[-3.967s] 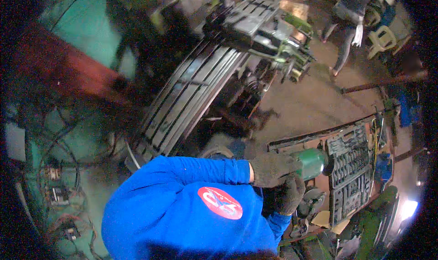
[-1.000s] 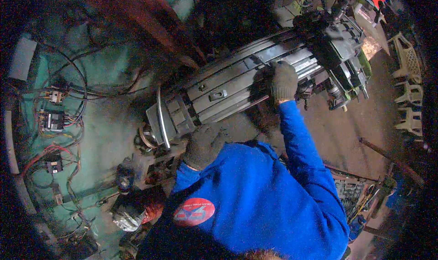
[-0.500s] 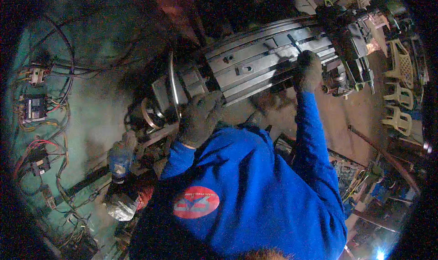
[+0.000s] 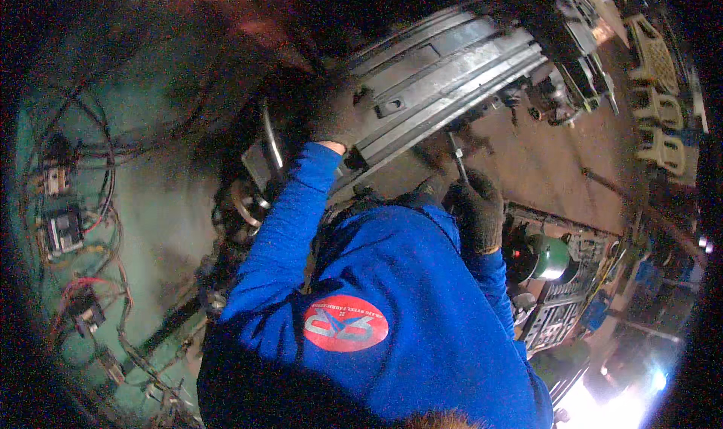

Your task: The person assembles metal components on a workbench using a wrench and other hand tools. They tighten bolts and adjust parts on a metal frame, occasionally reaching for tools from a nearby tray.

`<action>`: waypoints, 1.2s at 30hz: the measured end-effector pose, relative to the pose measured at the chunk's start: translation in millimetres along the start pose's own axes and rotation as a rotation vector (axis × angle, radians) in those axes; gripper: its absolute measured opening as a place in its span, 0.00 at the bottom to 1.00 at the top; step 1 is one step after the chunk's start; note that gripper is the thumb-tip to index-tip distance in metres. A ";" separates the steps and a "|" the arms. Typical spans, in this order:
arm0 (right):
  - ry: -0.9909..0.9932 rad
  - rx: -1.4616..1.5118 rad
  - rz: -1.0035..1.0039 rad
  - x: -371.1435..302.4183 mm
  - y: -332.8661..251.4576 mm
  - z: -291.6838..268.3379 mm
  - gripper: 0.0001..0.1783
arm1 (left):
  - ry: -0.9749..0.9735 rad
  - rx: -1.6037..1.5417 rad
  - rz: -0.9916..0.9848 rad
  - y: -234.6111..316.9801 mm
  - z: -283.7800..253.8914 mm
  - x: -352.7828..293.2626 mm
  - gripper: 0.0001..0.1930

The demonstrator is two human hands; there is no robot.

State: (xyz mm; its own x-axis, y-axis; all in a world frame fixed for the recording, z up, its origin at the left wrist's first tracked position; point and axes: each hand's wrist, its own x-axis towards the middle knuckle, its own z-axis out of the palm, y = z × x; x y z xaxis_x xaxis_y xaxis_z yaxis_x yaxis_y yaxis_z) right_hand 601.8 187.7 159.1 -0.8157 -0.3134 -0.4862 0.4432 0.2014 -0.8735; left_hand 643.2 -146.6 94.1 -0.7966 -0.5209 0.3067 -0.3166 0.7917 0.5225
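A long metal machine table (image 4: 444, 75) with lengthwise slots slants across the upper middle. My left hand (image 4: 335, 117), in a dark glove, reaches to its left end; its fingers are dark and blurred there. My right hand (image 4: 480, 212), gloved too, is closed around a slim metal tool (image 4: 459, 153), whose exact kind I cannot make out. The tool points up and away from me, below the table's near edge and apart from it. A bright handwheel rim (image 4: 272, 134) stands to the left of my left forearm.
Cables and electrical switch boxes (image 4: 64, 232) line the green wall on the left. Pale plastic chairs (image 4: 655, 104) stand at the far right. A green rounded object (image 4: 552, 257) is right of my right forearm. Intense light glares at the lower right.
My right hand has come off the table toward my body, with the slim tool in it. My left hand has moved up from near the handwheel to the table's left end. The view has shifted.
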 end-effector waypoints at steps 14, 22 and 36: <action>-0.051 0.017 -0.132 19.2 -46.2 -87.5 0.18 | 0.018 0.117 -0.107 71.0 -37.4 18.8 0.23; -0.231 -0.198 -0.230 38.7 -61.4 -118.0 0.22 | -0.263 -0.622 -0.131 179.4 -2.2 -44.8 0.20; -0.503 -0.245 -0.334 50.9 -55.8 -97.4 0.21 | -0.207 -1.108 -0.412 244.1 -17.8 -60.4 0.13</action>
State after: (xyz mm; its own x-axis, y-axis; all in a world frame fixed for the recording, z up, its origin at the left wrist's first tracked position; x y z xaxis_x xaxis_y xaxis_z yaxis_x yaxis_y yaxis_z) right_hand 499.4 250.8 185.6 -0.5948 -0.7801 -0.1942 0.0497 0.2055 -0.9774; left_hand 623.3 72.5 217.3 -0.8394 -0.5288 -0.1255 -0.0334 -0.1804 0.9830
